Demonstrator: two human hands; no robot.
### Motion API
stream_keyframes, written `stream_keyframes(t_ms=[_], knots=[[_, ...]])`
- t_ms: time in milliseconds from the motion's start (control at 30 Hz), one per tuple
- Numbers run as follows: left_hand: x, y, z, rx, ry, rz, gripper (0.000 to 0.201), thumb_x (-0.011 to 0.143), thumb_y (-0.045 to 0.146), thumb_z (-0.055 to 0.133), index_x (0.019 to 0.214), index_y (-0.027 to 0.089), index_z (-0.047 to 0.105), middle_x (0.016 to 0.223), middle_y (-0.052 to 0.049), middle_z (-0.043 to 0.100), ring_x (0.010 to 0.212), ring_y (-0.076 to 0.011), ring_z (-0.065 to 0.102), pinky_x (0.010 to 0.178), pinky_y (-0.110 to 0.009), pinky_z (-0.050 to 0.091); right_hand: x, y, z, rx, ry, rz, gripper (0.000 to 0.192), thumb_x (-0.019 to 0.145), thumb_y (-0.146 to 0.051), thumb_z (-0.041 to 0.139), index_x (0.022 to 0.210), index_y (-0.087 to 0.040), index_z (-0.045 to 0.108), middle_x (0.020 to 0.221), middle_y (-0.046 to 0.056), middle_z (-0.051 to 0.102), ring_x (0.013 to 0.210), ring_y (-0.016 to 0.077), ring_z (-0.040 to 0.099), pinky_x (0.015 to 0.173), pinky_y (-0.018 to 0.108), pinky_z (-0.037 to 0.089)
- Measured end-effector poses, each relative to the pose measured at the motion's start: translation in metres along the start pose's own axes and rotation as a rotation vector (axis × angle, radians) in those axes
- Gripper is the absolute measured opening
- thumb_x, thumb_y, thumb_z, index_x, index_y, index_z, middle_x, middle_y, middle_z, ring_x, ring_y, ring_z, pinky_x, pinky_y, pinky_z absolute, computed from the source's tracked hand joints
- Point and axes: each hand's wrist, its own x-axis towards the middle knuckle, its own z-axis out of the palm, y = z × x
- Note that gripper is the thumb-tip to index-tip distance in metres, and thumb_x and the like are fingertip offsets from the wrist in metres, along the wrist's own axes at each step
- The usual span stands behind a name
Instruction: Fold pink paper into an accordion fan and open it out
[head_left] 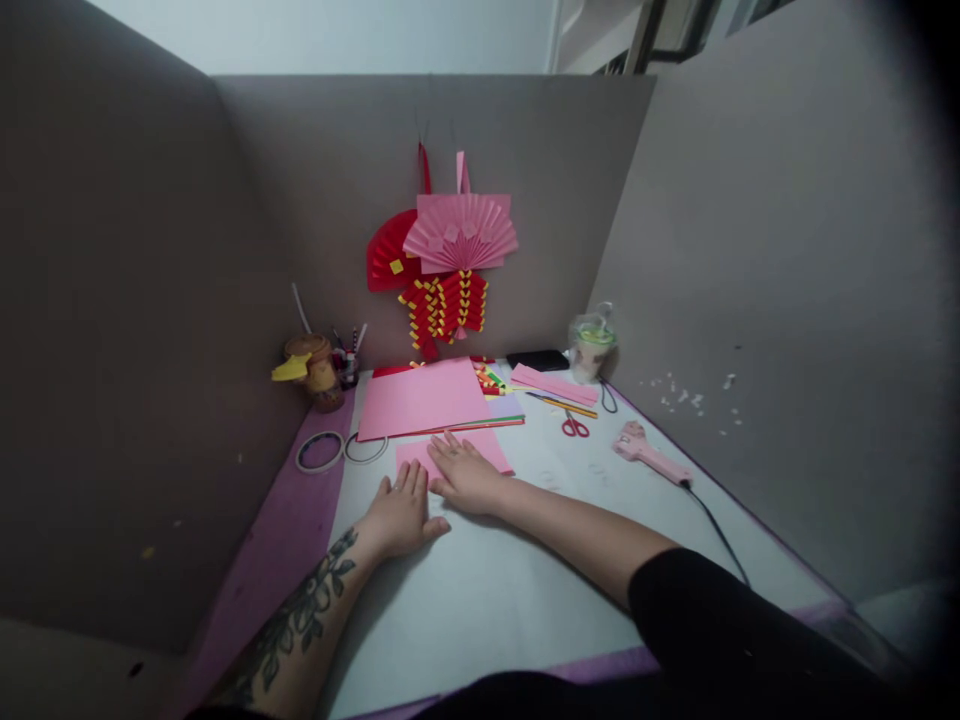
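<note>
Desk (525, 590) — white, grey-walled — hands (435, 495) on pink paper (491, 450).

paper sheet (480, 452): pink
paper stack (421, 398): pink, red beneath
fans (450, 240): pink, red
scissors (575, 427): red handles
glue gun (649, 452): pink
table (495, 590): white, purple edge
left forearm (300, 620): dark floral tattoo

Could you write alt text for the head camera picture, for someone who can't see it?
Two bare hands, left hand and right hand, press flat on a small pink paper sheet on a white table between grey partitions. Behind lie a larger pink sheet, red scissors, tape rings and a pink glue gun; red and pink paper fans hang on the back wall.
</note>
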Motion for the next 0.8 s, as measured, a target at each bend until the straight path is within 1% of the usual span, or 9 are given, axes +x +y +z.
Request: stream_keyframes(t_ms=[167, 367, 433, 533, 600, 633, 700, 733, 800], knots=[[0.001, 0.000, 0.000, 0.024, -0.016, 0.006, 0.084, 0.084, 0.061, 0.031, 0.144, 0.003, 0.019, 0.150, -0.024, 0.008, 0.140, -0.0355, 0.007, 0.105, -0.057, 0.021, 0.015, 0.015, 0.014, -0.012, -0.103, 0.027, 0.073, 0.089, -0.058, 0.028, 0.147, -0.017, 0.015, 0.154, 0.008, 0.009, 0.141, 0.0292, -0.002, 0.111, 0.052, 0.004], [-0.001, 0.002, -0.001, 0.041, 0.003, -0.021, 0.084, 0.084, 0.061, 0.031, 0.144, 0.002, 0.020, 0.150, -0.024, 0.011, 0.139, -0.0359, 0.010, 0.105, -0.056, 0.021, -0.032, 0.054, 0.007, -0.077, -0.074, 0.211, 0.069, 0.090, -0.055, 0.023, 0.148, -0.019, 0.011, 0.155, 0.006, 0.005, 0.141, 0.0285, -0.001, 0.110, 0.052, 0.006], [-0.001, 0.003, -0.007, 0.061, 0.023, -0.030, 0.081, 0.084, 0.060, 0.033, 0.143, 0.005, 0.025, 0.149, -0.024, 0.018, 0.138, -0.0361, 0.017, 0.105, -0.056, 0.020, -0.045, 0.064, 0.004, -0.093, -0.066, 0.277, 0.069, 0.090, -0.054, 0.021, 0.148, -0.018, 0.011, 0.155, 0.006, 0.006, 0.141, 0.0289, 0.000, 0.110, 0.052, 0.007], [0.007, 0.013, -0.022, 0.142, 0.027, -0.041, 0.075, 0.077, 0.058, 0.050, 0.133, 0.008, 0.044, 0.141, -0.024, 0.039, 0.130, -0.0388, 0.034, 0.106, -0.057, 0.016, -0.055, 0.071, 0.001, -0.110, -0.060, 0.330, 0.071, 0.090, -0.055, 0.021, 0.148, -0.017, 0.010, 0.155, 0.006, 0.006, 0.141, 0.0298, 0.002, 0.110, 0.052, 0.008], [0.021, 0.028, -0.032, 0.195, 0.044, -0.024, 0.074, 0.071, 0.056, 0.060, 0.125, 0.007, 0.053, 0.135, -0.027, 0.044, 0.130, -0.0419, 0.033, 0.107, -0.058, 0.009, -0.056, 0.071, 0.002, -0.120, -0.050, 0.337, 0.071, 0.090, -0.056, 0.021, 0.148, -0.017, 0.011, 0.155, 0.007, 0.007, 0.141, 0.0302, 0.003, 0.110, 0.052, 0.008], [0.030, 0.037, -0.034, 0.191, 0.105, -0.012, 0.075, 0.073, 0.056, 0.059, 0.127, 0.005, 0.050, 0.138, -0.028, 0.040, 0.133, -0.0422, 0.027, 0.108, -0.058, 0.006, -0.055, 0.071, 0.002, -0.126, -0.046, 0.335, 0.071, 0.090, -0.055, 0.022, 0.148, -0.016, 0.011, 0.155, 0.007, 0.007, 0.141, 0.0305, 0.003, 0.110, 0.052, 0.008], [0.049, 0.056, -0.031, 0.108, 0.288, 0.124, 0.077, 0.083, 0.056, 0.043, 0.139, 0.005, 0.034, 0.148, -0.023, 0.025, 0.138, -0.0350, 0.018, 0.110, -0.054, 0.006, -0.054, 0.070, 0.005, -0.147, -0.059, 0.319, 0.071, 0.089, -0.052, 0.029, 0.148, -0.015, 0.013, 0.154, 0.009, 0.009, 0.140, 0.0317, 0.004, 0.110, 0.053, 0.010], [0.057, 0.063, -0.027, 0.060, 0.327, 0.220, 0.077, 0.085, 0.056, 0.038, 0.143, 0.008, 0.024, 0.151, -0.019, 0.020, 0.140, -0.0308, 0.014, 0.111, -0.051, 0.007, -0.053, 0.070, 0.007, -0.157, -0.066, 0.312, 0.071, 0.088, -0.050, 0.031, 0.147, -0.014, 0.015, 0.154, 0.010, 0.010, 0.140, 0.0322, 0.004, 0.109, 0.053, 0.011], [0.069, 0.072, -0.014, -0.033, 0.305, 0.286, 0.077, 0.087, 0.056, 0.031, 0.146, 0.011, 0.014, 0.153, -0.014, 0.016, 0.141, -0.0274, 0.010, 0.111, -0.050, 0.011, -0.054, 0.073, 0.009, -0.167, -0.068, 0.298, 0.069, 0.089, -0.047, 0.030, 0.147, -0.014, 0.016, 0.154, 0.010, 0.012, 0.140, 0.0320, 0.005, 0.109, 0.052, 0.014]])
